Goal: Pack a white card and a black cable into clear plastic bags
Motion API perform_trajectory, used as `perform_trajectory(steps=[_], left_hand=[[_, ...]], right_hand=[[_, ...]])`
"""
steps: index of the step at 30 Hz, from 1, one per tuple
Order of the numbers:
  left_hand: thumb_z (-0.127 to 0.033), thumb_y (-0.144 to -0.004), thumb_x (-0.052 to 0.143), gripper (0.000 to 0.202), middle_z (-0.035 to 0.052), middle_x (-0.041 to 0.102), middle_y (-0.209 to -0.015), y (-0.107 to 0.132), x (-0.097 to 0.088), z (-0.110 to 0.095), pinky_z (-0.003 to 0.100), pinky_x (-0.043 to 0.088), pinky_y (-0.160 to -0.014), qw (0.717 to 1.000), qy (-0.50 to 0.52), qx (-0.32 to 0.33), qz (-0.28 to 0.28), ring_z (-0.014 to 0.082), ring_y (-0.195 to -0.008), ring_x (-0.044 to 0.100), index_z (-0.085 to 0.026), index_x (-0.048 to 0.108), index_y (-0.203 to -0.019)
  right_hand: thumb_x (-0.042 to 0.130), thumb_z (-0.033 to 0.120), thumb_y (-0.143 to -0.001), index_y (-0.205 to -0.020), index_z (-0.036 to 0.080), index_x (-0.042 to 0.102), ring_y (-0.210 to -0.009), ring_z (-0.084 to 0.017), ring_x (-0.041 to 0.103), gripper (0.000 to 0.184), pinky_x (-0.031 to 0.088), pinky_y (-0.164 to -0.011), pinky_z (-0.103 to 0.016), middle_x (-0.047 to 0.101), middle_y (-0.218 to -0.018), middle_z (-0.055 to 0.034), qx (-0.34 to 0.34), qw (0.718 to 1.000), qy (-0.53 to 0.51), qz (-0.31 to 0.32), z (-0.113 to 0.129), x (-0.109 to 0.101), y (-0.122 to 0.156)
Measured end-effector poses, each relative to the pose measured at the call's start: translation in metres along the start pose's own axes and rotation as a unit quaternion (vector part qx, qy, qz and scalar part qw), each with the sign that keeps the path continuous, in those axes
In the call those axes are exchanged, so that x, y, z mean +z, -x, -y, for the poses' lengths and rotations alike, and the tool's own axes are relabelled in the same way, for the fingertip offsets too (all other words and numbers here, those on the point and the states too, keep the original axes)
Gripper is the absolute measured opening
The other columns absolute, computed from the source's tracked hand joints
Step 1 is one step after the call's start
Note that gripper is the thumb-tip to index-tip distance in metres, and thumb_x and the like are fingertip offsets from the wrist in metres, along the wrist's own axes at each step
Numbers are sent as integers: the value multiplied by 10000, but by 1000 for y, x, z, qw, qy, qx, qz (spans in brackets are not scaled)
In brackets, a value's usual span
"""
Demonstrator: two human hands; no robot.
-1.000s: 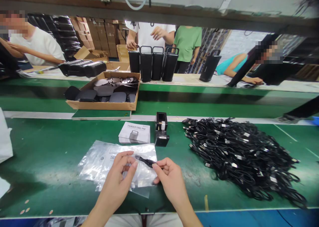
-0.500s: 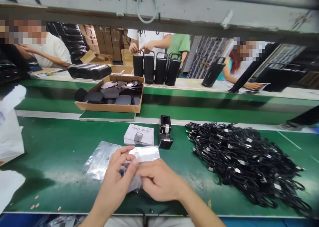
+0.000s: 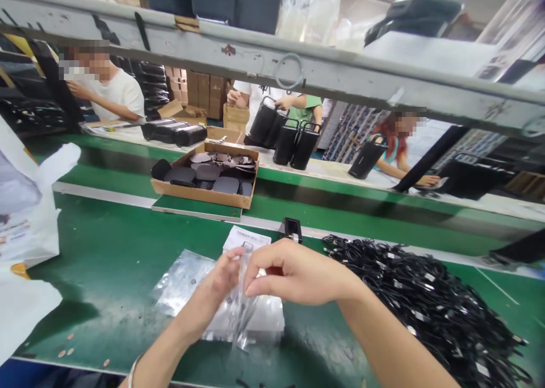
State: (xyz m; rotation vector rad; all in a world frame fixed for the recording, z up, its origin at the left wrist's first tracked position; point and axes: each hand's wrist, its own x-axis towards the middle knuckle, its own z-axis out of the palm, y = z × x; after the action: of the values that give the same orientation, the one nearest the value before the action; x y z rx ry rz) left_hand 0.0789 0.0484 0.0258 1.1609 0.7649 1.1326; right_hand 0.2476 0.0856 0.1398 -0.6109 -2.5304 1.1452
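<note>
Both of my hands are on a small clear plastic bag [image 3: 242,314], held upright over the middle of the green bench. My left hand [image 3: 217,286] is closed around the bag's left side, its fingertips partly behind the plastic. Pinching the bag's upper right side is my right hand [image 3: 298,271], thumb and forefinger together. Whether anything is inside the bag I cannot make out. Beneath the hands lie more flat plastic bags [image 3: 181,283]. A white printed booklet [image 3: 242,236] is just beyond, partly covered by my fingers, and a black tape dispenser [image 3: 292,229] stands behind my right hand.
A pile of black cables [image 3: 426,297] spreads over the bench's right side. Beyond the bench, a cardboard tray [image 3: 200,200] holds dark flat pieces. White wrapping [image 3: 29,206] is at the left. Across from me, people work near black box-shaped devices [image 3: 285,144]. A shelf beam [image 3: 170,36] crosses above.
My right hand has risen and now pinches the bag's upper part; the bag is upright between both hands. The camera view has tilted. Across the bench, a person has tipped two black devices.
</note>
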Motion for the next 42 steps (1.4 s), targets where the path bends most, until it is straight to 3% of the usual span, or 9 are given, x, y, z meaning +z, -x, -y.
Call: perform_trajectory(steps=[5,11,18,21,24,30,34,37,42], left_hand=[[-565,-615,657,629,59,642,-890,1,11,7,318,440,-759,981,103,-97,133,214,-838,589,-190,552,-1108],[-614,-542,669,577,33,616,-781,5,32,9,288,431,-708,964,139,-136,182,180,-737,568,-164,634,-902],[-470,-679,632,329,-17,514,-617,-3,40,12,216,372,-580,996,11,-82,27,107,-590,450,-147,585,-637],[-453,-795,503,312,-20,523,-649,-4,37,8,204,351,-569,994,-105,-37,-21,101,-590,433,-163,604,-741],[-417,-835,452,270,-22,574,-695,-2,34,7,211,359,-560,985,-167,-18,-45,110,-580,459,-205,560,-964],[-354,-878,371,357,6,578,-674,-2,34,9,236,392,-652,966,-241,68,-66,144,-673,536,-188,588,-647],[-366,-866,384,392,-2,560,-591,-6,34,7,229,393,-586,957,-258,64,-114,139,-585,524,-184,572,-574],[-378,-845,417,359,-17,545,-523,-8,37,6,228,391,-552,942,-271,80,-181,140,-538,517,-190,580,-587],[-409,-831,424,353,-25,556,-493,-11,40,8,233,402,-548,923,-251,94,-276,142,-512,521,-193,591,-607]], right_hand=[[524,268,-793,-857,149,669,-651,-119,577,198,452,-573,-203,671,-788,-38,39,994,-87,47,3,-11,18],[487,250,-758,-740,142,667,-677,-128,582,210,459,-600,-218,680,-910,-74,30,984,-153,83,8,-13,39],[643,371,-693,-865,196,680,-715,-151,574,248,445,-621,-215,660,-811,-37,53,997,-33,35,7,-16,58],[676,338,-688,-750,233,688,-751,-154,551,123,433,-674,-232,606,-785,-20,90,987,128,-17,1,-10,64],[622,297,-750,-693,234,663,-943,-177,523,94,419,-802,-279,546,-1047,-37,112,976,176,-62,-8,0,68],[624,339,-746,-666,216,632,-1123,-219,435,147,354,-934,-355,465,-1231,-36,102,979,144,-99,-24,7,73],[623,299,-755,-703,224,633,-957,-190,533,93,399,-843,-321,610,-982,-27,98,983,130,-87,-29,6,74],[555,257,-808,-806,231,621,-792,-155,580,71,426,-767,-291,652,-798,3,126,977,33,-170,-34,13,75],[664,183,-689,-1198,242,451,-886,-164,564,555,432,-795,-296,631,-1009,-25,181,924,-152,-300,-53,42,71]])
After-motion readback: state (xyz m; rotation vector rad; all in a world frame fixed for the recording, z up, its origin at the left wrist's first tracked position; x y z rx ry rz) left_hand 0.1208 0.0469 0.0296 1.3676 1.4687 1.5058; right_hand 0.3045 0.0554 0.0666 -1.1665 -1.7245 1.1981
